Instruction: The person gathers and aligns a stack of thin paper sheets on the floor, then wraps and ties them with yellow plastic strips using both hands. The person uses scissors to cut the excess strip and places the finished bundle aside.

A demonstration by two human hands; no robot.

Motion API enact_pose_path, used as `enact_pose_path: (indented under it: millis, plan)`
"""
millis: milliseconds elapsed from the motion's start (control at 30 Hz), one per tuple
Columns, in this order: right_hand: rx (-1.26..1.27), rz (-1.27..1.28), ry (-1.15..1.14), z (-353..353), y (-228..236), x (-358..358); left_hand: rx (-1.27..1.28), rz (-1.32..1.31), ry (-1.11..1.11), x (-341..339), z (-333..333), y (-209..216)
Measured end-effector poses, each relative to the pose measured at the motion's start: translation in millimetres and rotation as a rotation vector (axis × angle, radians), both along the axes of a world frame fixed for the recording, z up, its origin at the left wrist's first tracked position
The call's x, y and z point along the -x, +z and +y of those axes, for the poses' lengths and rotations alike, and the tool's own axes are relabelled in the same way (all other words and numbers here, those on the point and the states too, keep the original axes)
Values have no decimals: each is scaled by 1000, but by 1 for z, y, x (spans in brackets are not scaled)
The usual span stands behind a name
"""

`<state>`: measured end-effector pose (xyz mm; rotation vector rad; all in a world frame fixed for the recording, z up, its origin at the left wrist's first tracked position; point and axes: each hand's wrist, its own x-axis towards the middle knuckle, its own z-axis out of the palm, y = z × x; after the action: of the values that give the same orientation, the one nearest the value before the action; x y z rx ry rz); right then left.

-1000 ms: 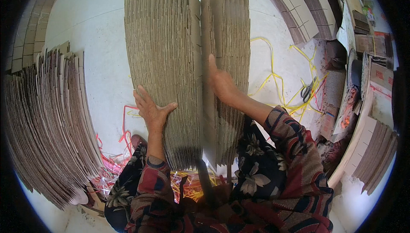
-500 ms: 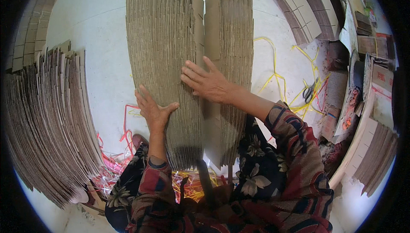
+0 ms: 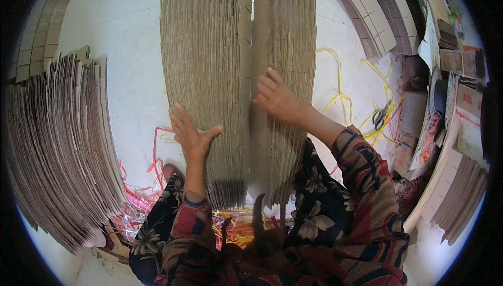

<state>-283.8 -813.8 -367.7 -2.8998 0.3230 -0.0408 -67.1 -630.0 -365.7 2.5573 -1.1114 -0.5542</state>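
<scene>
Two upright bundles of brown corrugated cardboard sheets stand side by side before me, a narrow gap between them. On the near left part of the left bundle (image 3: 204,61) rests my left hand (image 3: 193,135), open, thumb spread over the sheet edges. My right hand (image 3: 279,98) is at the right bundle (image 3: 294,34), fingers curled over its inner edge. They close on a slightly blurred cardboard sheet (image 3: 259,42) on the gap side; the fingertips are partly hidden. Both bundles stand between my knees, their near ends close to my body.
A large cardboard stack (image 3: 63,155) leans at the left. Bundled cardboard (image 3: 365,16) lies at the far right, and more (image 3: 461,197) at the near right. Black-handled scissors (image 3: 379,117) and yellow straps (image 3: 340,95) lie on the floor. Red strapping (image 3: 137,202) tangles near my left foot.
My right hand has left the left bundle and moved right to the right bundle, its fingers curling in. My left hand stays on the left bundle.
</scene>
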Motion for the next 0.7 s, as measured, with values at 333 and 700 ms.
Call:
enact_pose_path:
  millis: [333, 700]
  plan:
    - [22, -106, -22, 0, 6, -20, -33, -38, -28, 1, -1, -1]
    - [-20, -54, 19, -5, 16, -19, -20, -3, 17, -2, 2, -1]
